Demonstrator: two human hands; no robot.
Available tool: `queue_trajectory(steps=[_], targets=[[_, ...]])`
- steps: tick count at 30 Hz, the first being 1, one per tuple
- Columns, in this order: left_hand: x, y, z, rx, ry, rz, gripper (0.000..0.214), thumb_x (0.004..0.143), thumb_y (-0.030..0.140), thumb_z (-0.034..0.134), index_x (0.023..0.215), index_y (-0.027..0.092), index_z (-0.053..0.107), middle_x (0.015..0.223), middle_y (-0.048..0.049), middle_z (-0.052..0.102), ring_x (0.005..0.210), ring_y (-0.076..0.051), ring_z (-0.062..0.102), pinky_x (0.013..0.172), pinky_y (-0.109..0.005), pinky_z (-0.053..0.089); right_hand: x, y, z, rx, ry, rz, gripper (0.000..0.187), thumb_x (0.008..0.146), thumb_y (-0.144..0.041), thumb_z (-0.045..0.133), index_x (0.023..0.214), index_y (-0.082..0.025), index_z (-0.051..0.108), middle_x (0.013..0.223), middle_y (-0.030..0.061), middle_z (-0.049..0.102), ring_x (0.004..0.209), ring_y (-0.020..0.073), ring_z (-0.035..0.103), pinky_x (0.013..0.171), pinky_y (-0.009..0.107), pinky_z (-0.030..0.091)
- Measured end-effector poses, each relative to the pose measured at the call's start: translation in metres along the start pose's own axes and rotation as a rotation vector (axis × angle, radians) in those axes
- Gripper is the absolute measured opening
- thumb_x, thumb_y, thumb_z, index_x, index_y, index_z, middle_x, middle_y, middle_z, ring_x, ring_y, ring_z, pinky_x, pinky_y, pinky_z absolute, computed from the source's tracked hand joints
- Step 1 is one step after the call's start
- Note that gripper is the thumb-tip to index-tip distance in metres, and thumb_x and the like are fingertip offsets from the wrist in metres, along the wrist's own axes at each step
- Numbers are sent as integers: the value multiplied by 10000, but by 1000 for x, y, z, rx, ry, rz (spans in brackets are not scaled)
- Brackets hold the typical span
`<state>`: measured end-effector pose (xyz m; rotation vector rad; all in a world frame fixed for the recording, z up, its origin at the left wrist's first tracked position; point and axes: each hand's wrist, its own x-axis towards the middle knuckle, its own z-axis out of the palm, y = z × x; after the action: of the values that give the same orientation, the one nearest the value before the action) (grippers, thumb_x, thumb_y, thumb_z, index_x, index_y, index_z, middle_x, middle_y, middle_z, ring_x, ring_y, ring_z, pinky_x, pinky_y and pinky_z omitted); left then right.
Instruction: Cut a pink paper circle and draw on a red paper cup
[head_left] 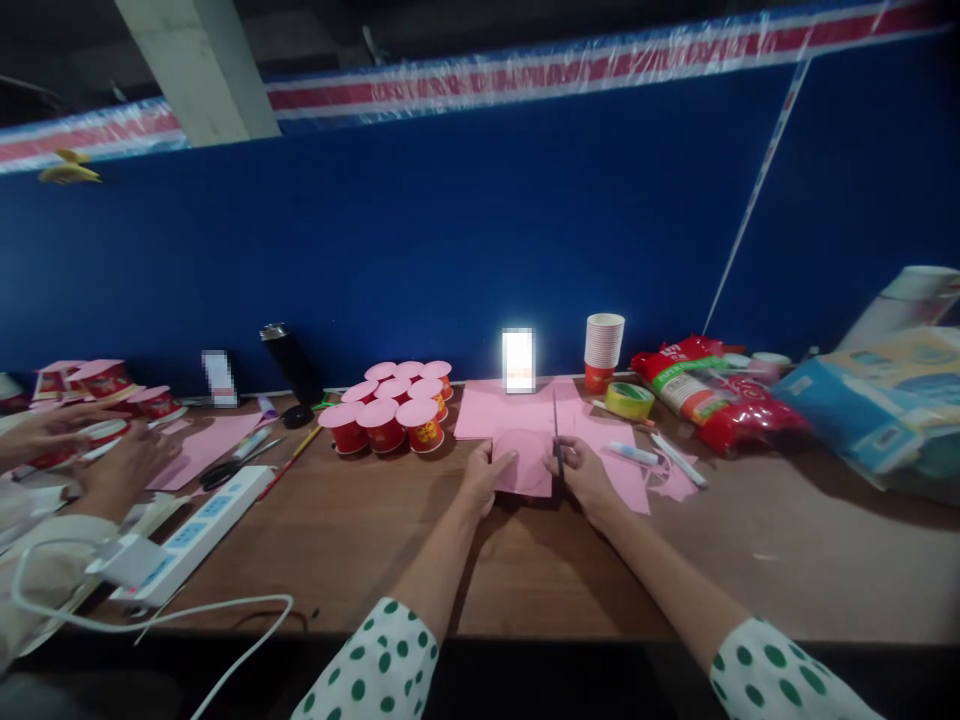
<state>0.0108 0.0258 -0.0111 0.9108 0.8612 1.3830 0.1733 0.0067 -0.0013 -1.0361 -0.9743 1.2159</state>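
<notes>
My left hand (486,476) pinches the left edge of a pink paper sheet (529,465) with a circle drawn on it, held just above the wooden table (360,540). My right hand (583,475) is closed on a pair of scissors (556,430), whose blades point away from me along the right side of the sheet. More pink paper (517,410) lies flat under and behind the held sheet.
Several red cups capped with pink discs (394,412) stand at left of centre; a cup stack (602,352), a tape roll (628,400), markers (634,453) and red bags (712,395) sit right. A power strip (195,530) and another person's hands (112,465) are at left.
</notes>
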Motion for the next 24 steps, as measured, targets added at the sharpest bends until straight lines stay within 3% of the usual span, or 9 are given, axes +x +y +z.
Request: queue_trajectory(steps=[7,16,24], targets=[[-3,2,1,58,-53,-9,496,535,382,848,918,115,681,854,-86,724,732,-177,650,736,-311,507,-2,-2,-3,-18,24,26,548,517,-395,831,938,-212,531,614,-66,589,435,83,474,391,191,341],[1,-8,-3,182,-18,4,422,526,395,844,785,94,700,715,-65,705,666,-170,618,688,-299,494,-4,-4,-2,-5,38,33,559,531,-409,817,962,-208,524,574,-90,555,400,71,454,376,180,329],[2,-9,-4,264,-58,44,368,577,379,805,805,104,716,756,-66,715,664,-172,611,642,-279,484,-4,-3,-3,7,63,18,577,531,-426,819,979,-211,526,614,-72,585,436,84,483,400,198,374]])
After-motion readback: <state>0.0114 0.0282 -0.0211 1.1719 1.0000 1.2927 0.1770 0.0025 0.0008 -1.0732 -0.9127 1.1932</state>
